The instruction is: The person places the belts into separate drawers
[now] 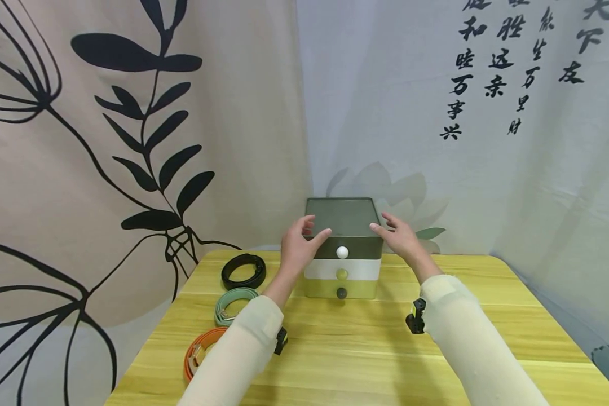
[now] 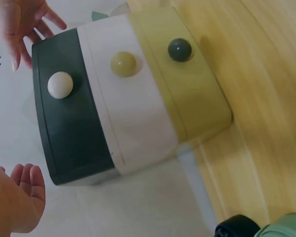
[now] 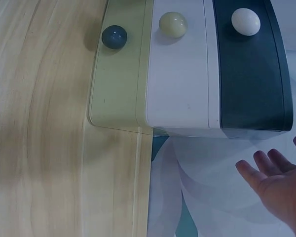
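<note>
A small three-tier drawer box (image 1: 342, 269) stands at the far side of the table, its drawers closed. From the top its tiers are dark green with a white knob (image 2: 60, 85), white with a yellow-green knob (image 3: 173, 24), and yellow-green with a dark knob (image 1: 341, 293). My left hand (image 1: 300, 243) is raised by the box's upper left side, fingers loosely bent and thumb spread. Opposite it, my right hand (image 1: 402, 239) hovers by the upper right side with fingers spread. Both hands hold nothing; in the right wrist view a gap shows between the right fingers and the box.
Along the table's left side lie three coiled belts: a black belt (image 1: 243, 272) farthest back, a green belt (image 1: 233, 304) in the middle, and an orange belt (image 1: 199, 352) nearest, partly behind the left sleeve. A printed curtain (image 1: 254, 141) hangs behind the wooden table (image 1: 345, 361).
</note>
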Action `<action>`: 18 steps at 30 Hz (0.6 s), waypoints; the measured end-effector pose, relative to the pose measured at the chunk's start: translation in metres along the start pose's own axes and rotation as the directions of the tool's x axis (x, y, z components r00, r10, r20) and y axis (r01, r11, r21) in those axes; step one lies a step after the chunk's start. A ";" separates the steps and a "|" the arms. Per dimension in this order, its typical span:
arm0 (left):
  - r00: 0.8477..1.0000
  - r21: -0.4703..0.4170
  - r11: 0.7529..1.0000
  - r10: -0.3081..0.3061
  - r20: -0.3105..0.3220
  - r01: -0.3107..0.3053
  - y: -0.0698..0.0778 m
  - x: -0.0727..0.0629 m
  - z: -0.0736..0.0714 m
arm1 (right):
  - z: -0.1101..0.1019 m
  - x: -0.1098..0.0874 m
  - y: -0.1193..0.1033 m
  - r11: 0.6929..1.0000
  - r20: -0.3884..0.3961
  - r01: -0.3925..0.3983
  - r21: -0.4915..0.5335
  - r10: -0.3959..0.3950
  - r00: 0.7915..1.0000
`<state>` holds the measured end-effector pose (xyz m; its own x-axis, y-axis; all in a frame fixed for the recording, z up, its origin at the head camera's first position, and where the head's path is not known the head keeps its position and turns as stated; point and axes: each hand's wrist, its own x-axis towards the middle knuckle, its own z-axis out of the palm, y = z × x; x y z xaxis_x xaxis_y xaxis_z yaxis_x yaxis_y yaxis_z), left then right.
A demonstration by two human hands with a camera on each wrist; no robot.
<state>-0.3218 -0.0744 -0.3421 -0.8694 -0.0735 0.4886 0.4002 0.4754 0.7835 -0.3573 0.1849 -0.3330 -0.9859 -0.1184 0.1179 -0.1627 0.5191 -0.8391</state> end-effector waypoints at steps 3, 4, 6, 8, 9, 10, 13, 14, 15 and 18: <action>1.000 -0.001 1.000 -0.005 0.002 0.005 -0.002 -0.005 0.004 | 0.001 0.000 0.001 1.000 0.007 -0.003 0.003 0.003 1.000; 1.000 -0.004 1.000 -0.008 0.005 0.008 -0.003 -0.006 0.006 | 0.002 -0.001 0.002 1.000 0.008 -0.003 0.004 0.003 1.000; 1.000 -0.018 1.000 -0.013 0.012 0.013 -0.003 -0.010 0.008 | 0.002 -0.001 0.004 1.000 0.012 -0.008 0.007 0.008 1.000; 1.000 -0.035 0.999 -0.019 0.014 0.020 -0.003 -0.013 0.011 | 0.003 -0.001 0.005 1.000 0.016 -0.015 0.010 0.015 1.000; 1.000 -0.041 0.999 -0.021 0.011 0.021 -0.003 -0.014 0.012 | 0.003 -0.001 0.005 1.000 0.019 -0.016 0.012 0.016 1.000; 1.000 -0.048 0.999 -0.021 0.009 0.021 -0.004 -0.015 0.014 | 0.003 -0.001 0.006 1.000 0.022 -0.019 0.015 0.018 1.000; 1.000 -0.062 0.998 -0.019 -0.006 0.019 -0.006 -0.018 0.019 | 0.005 -0.001 0.007 1.000 0.024 -0.020 0.024 0.020 1.000; 1.000 -0.062 0.998 -0.018 -0.011 0.017 -0.007 -0.019 0.020 | 0.005 0.000 0.007 0.999 0.024 -0.019 0.028 0.018 1.000; 1.000 -0.062 0.998 -0.017 -0.016 0.016 -0.008 -0.019 0.022 | 0.006 0.000 0.008 0.999 0.024 -0.018 0.031 0.017 1.000; 0.999 -0.065 0.998 -0.026 -0.022 0.024 -0.011 -0.022 0.028 | 0.008 0.001 0.010 0.999 0.019 -0.015 0.042 0.014 1.000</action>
<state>-0.3155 -0.0533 -0.3723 -0.8726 -0.1053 0.4769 0.3972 0.4151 0.8185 -0.3596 0.1827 -0.3454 -0.9872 -0.1273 0.0958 -0.1462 0.4848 -0.8623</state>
